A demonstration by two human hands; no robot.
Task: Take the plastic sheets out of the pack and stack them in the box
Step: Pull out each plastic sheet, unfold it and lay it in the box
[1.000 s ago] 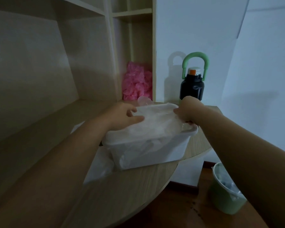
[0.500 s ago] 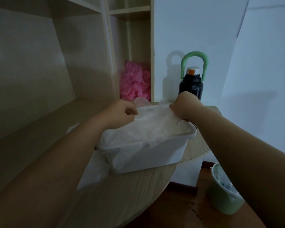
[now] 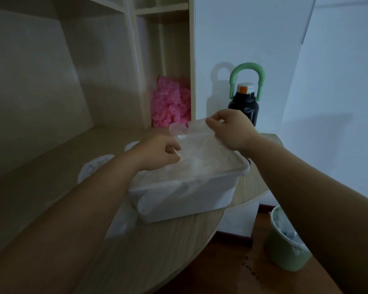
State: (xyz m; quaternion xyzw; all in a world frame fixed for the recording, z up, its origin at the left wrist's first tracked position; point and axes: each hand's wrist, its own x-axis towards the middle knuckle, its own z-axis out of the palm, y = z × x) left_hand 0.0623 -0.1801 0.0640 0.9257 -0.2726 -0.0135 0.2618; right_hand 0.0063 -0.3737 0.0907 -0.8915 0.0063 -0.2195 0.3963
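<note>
A white plastic box [image 3: 191, 200] stands on the wooden desk [image 3: 153, 247], filled to the rim with thin clear plastic sheets [image 3: 202, 160]. My right hand [image 3: 229, 130] pinches the far edge of the top sheet and holds it raised above the box's back rim. My left hand [image 3: 159, 151] grips the same sheet at its left side, over the box. A crumpled clear pack [image 3: 119, 221] lies flat under and in front of the box's left corner. More clear plastic [image 3: 94, 166] lies behind my left forearm.
A black bottle [image 3: 244, 107] with a green handle stands behind the box by the white wall. Pink plastic [image 3: 170, 102] fills a shelf compartment at the back. A green bin [image 3: 285, 242] sits on the floor to the right, beyond the desk's curved edge.
Both hands lifted from pressing on the sheets in the box. The right hand has pulled the sheet's far edge upward; the left hand closed on its left side.
</note>
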